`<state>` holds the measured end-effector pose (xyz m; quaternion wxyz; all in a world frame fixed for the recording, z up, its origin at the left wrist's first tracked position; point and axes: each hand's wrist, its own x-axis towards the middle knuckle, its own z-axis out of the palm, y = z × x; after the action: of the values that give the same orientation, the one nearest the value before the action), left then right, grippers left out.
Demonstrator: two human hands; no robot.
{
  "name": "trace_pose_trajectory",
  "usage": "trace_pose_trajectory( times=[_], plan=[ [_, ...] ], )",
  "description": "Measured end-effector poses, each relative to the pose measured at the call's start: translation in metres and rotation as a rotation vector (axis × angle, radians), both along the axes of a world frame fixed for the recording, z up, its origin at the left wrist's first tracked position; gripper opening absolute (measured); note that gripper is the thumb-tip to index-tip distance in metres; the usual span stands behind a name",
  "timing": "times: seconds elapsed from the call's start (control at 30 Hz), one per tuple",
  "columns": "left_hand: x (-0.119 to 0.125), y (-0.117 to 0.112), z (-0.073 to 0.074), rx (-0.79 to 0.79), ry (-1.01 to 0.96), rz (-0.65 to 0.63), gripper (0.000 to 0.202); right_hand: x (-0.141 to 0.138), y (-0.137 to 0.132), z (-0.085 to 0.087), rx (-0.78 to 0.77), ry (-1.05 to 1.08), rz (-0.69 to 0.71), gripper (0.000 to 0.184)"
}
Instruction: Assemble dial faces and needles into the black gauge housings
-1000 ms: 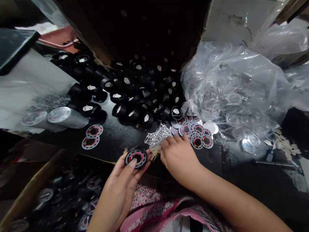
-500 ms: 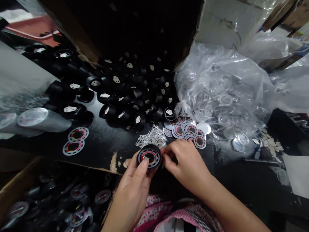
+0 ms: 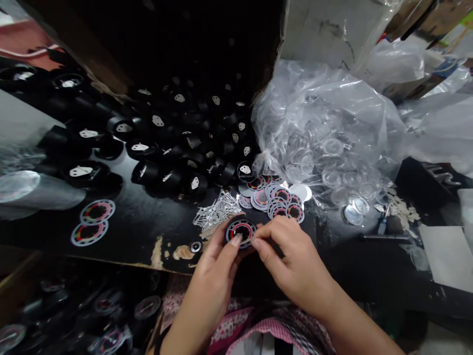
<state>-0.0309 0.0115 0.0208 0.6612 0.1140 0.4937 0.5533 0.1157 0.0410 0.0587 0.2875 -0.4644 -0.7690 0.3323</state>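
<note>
My left hand [image 3: 216, 268] grips a round black gauge [image 3: 241, 228] from the left, its thumb lying on the printed dial face. At the gauge's right edge, my right hand [image 3: 293, 254] has thumb and index finger pinched together; whatever is between the fingertips is too small to make out. Just beyond the gauge lies a heap of thin silvery pointers [image 3: 218, 212]. To the right of that heap are overlapping printed dial discs [image 3: 279, 199]. A small round black-and-silver part [image 3: 195, 246] sits left of my left hand.
Many black gauge housings [image 3: 194, 185] stand across the back. A clear bag of transparent covers [image 3: 332, 148] is at right, a screwdriver [image 3: 383, 224] beyond it. Two dial discs [image 3: 89, 231] lie at left. Below the table edge a box holds several gauges [image 3: 111, 340].
The view has shifted, so the table appears further left. My hands and the gauge have moved right over the table, uncovering the small round part. My right fingertips now meet the dial's edge.
</note>
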Motion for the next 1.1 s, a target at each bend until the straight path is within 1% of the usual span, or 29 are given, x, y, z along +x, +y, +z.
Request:
trace_pose_trajectory(
  times=[0.07, 0.17, 0.27, 0.33, 0.43, 0.5, 0.6, 0.67, 0.77, 0.83, 0.97, 1.1],
  plan=[
    [0.005, 0.003, -0.001, 0.005, 0.010, 0.010, 0.028, 0.001, -0.001, 0.002, -0.011, 0.028, -0.022, 0.012],
    [0.010, 0.004, -0.001, -0.006, 0.038, 0.016, 0.028, 0.000, -0.002, 0.002, -0.027, 0.092, -0.033, 0.011],
    [0.009, 0.001, -0.004, -0.012, 0.067, -0.032, 0.031, -0.003, -0.003, 0.001, -0.008, -0.017, -0.052, 0.012],
    [0.006, -0.002, -0.008, 0.013, 0.104, -0.063, 0.031, -0.004, -0.002, 0.000, -0.008, -0.103, -0.051, 0.013],
    [0.004, -0.006, -0.015, 0.065, 0.164, -0.097, 0.032, -0.003, -0.001, 0.001, -0.040, -0.148, -0.032, 0.014],
    [0.003, -0.008, -0.016, 0.094, 0.198, -0.118, 0.030, -0.002, -0.001, 0.002, -0.059, -0.160, -0.021, 0.015],
    [0.001, -0.009, -0.011, 0.132, 0.267, -0.135, 0.027, 0.000, -0.002, 0.005, -0.075, -0.152, -0.018, 0.016],
    [0.000, -0.009, -0.006, 0.147, 0.315, -0.133, 0.026, 0.001, -0.003, 0.006, -0.087, -0.111, -0.017, 0.016],
    [-0.001, -0.008, 0.001, 0.157, 0.340, -0.137, 0.025, 0.002, -0.003, 0.007, -0.111, -0.048, -0.009, 0.017],
    [-0.001, -0.007, 0.004, 0.161, 0.353, -0.129, 0.025, 0.002, -0.004, 0.008, -0.110, -0.049, -0.011, 0.017],
    [0.000, -0.006, 0.007, 0.164, 0.412, -0.092, 0.026, 0.002, -0.009, 0.008, -0.102, -0.071, -0.024, 0.018],
    [0.000, -0.010, 0.007, 0.177, 0.503, -0.074, 0.025, 0.000, -0.015, 0.007, -0.150, -0.099, -0.034, 0.021]
  ],
)
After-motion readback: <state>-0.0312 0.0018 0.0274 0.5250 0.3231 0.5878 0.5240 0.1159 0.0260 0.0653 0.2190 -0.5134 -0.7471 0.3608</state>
